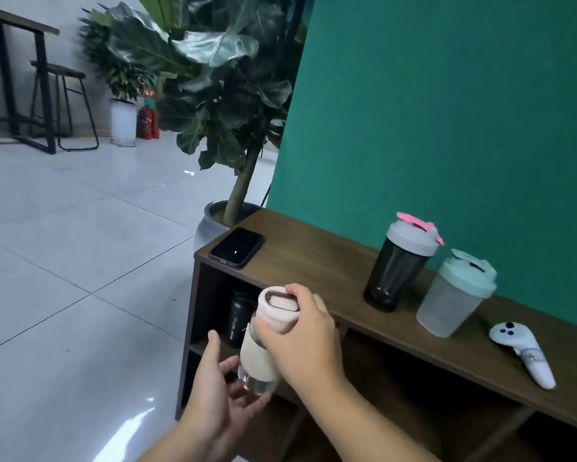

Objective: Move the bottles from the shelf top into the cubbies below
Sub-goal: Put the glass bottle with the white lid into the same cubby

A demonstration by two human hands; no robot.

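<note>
A person stands at a low wooden shelf [313, 261] set against a green wall, holding a pink bottle [267, 338] in the air just in front of the shelf's front edge, above the cubbies at the shelf's left end. The right hand [305, 335] is clamped around the bottle's pink cap and neck from above. The left hand [223, 388] is spread, palm up, fingers apart, cupped under the clear base; whether it touches the base cannot be told. On the shelf top, toward the right end, stand a dark shaker [398, 265] with a pink lid and, just beside it, a clear shaker [453, 295] with a mint lid. A phone [237, 247] lies at the shelf's left corner and a white controller [523, 353] near its right end. Judged from here, the cap grip is the weak point: if the cap is loose or the hand slips, the bottle could drop before the left hand takes its weight. The upper left cubby already holds a dark bottle [238, 320], so pushing the pink one in there could knock it. The cubbies are deep in shadow; their contents and back walls are hard to make out, and the lower row and the shelf's right end are cut off. The dark bottle's lettering is too blurred to read.
</note>
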